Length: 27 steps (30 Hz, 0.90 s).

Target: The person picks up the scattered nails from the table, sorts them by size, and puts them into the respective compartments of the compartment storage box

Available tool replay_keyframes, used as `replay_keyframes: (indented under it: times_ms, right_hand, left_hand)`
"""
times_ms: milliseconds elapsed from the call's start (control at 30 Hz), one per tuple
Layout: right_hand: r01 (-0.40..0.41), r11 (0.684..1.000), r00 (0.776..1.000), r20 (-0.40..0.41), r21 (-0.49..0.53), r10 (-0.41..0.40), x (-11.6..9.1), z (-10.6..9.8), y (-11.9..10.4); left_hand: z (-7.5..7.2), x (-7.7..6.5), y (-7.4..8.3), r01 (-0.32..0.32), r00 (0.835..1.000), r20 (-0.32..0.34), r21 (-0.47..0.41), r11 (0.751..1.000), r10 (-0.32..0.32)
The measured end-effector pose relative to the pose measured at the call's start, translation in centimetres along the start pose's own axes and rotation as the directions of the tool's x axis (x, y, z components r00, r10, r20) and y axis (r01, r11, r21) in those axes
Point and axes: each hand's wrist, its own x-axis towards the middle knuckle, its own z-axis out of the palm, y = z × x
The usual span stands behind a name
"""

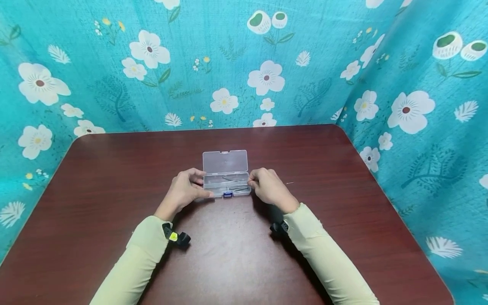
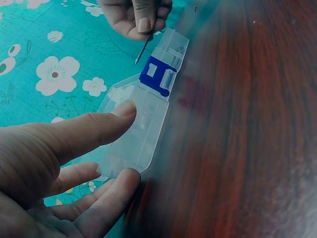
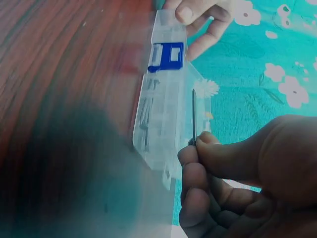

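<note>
A clear plastic box [image 1: 209,185] with a blue clasp [image 1: 228,194] lies on the table, its lid [image 1: 225,162] raised at the back. Inside are several thin metal nails [image 1: 238,188], spread over two long compartments. My left hand [image 1: 184,188] holds the box's left end, thumb at the front and fingers behind. At the right end, my right hand [image 1: 268,186] pinches a nail [image 3: 194,116] between thumb and forefinger. In the right wrist view its pointed tip stands up, close beside the box, and its head is by the fingertips.
Another thin nail [image 1: 290,183] lies on the dark red-brown table [image 1: 228,254], right of my right hand. A turquoise flowered curtain [image 1: 190,63] hangs behind the table and along its right side. Black wrist cameras [image 1: 183,239] sit at both cuffs.
</note>
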Motion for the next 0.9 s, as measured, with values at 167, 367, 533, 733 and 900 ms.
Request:
replay_keyframes:
  times_ms: [167, 367, 533, 733, 900]
  right_hand:
    - [0.014, 0.998, 0.999, 0.033, -0.062, -0.012, 0.6, 0.2, -0.7]
    - [0.049, 0.987, 0.994, 0.104, -0.15, -0.033, 1.2, 0.2, -1.8]
    - [0.078, 0.965, 0.991, 0.123, -0.251, -0.049, 1.4, 0.4, -2.5]
    - [0.085, 0.954, 0.994, 0.092, -0.288, -0.06, 1.5, 0.5, -2.8]
    - [0.086, 0.966, 0.993, 0.098, -0.246, -0.064, 1.5, 0.2, -2.6]
  left_hand:
    - [-0.1, 0.1, 0.0, 0.003, 1.0, 0.011, -0.002, 1.0, -0.003]
    - [-0.2, 0.0, -0.1, 0.009, 1.0, 0.009, -0.015, 1.0, -0.009]
    - [-0.1, -0.1, -0.1, 0.018, 1.0, 0.007, -0.022, 1.0, -0.018]
    - [-0.1, 0.1, 0.0, 0.002, 1.0, 0.004, -0.015, 1.0, -0.002]
    - [-0.2, 0.1, 0.0, 0.0, 1.0, 0.009, -0.004, 1.0, 0.0]
